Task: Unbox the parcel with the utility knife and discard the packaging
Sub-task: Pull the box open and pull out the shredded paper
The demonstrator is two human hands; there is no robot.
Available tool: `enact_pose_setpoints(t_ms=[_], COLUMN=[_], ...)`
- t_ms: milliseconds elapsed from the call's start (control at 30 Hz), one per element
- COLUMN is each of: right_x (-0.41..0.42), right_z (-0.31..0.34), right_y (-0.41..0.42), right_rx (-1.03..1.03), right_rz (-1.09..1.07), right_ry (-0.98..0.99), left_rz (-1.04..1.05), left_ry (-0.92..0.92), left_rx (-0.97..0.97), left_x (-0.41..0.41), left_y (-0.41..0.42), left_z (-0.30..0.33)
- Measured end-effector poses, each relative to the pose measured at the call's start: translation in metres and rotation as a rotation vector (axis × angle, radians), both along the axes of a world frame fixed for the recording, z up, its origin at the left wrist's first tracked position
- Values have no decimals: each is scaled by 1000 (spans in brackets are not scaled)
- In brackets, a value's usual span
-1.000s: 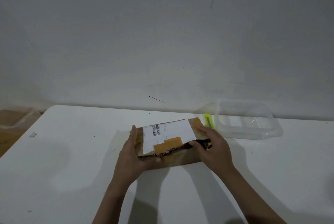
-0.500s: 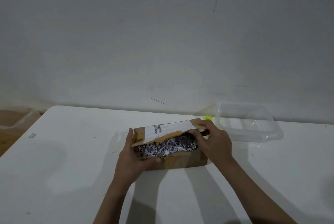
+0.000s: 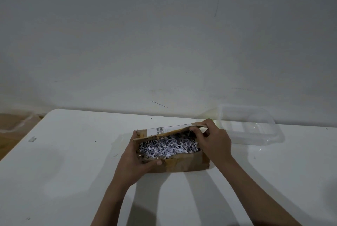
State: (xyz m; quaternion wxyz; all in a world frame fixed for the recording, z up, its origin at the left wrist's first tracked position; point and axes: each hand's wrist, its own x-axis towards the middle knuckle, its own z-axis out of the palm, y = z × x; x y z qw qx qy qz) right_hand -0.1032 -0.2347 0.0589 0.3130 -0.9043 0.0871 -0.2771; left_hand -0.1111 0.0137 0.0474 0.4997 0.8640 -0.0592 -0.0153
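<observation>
- On the bench (image 3: 73,152), the left hand (image 3: 135,160) grasps the cardboard parcel (image 3: 182,163)'s near-left corner.
- Right hand (image 3: 209,140) pinches the flap (image 3: 169,131); fold it back slowly so the shredded paper (image 3: 167,146) stays inside.

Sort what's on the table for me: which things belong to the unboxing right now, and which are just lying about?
In the job:
- cardboard parcel, left hand gripping its near-left corner
- top flap, lifted by the right hand
- shredded paper filling, now exposed

Lying about:
- clear plastic container, behind the parcel to the right
- white table

The utility knife isn't clearly visible.
</observation>
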Motion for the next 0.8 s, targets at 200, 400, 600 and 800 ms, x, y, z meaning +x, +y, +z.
enact_pose_setpoints(t_ms=[200, 400, 600, 800], right_x=[-15, -33, -40, -41], right_z=[-9, -24, -26, -25], right_y=[-4, -4, -3, -2], right_rx=[72, 81, 109, 124], right_rz=[88, 124, 160, 170], right_ry=[-34, -5, 48, 56], left_rz=[184, 209, 185, 205], left_ry=[-145, -193, -69, -69], left_rx=[-58, -67, -115, -52], left_x=[4, 2, 0, 3], left_y=[12, 15, 18, 16], left_z=[-3, -1, 3, 2])
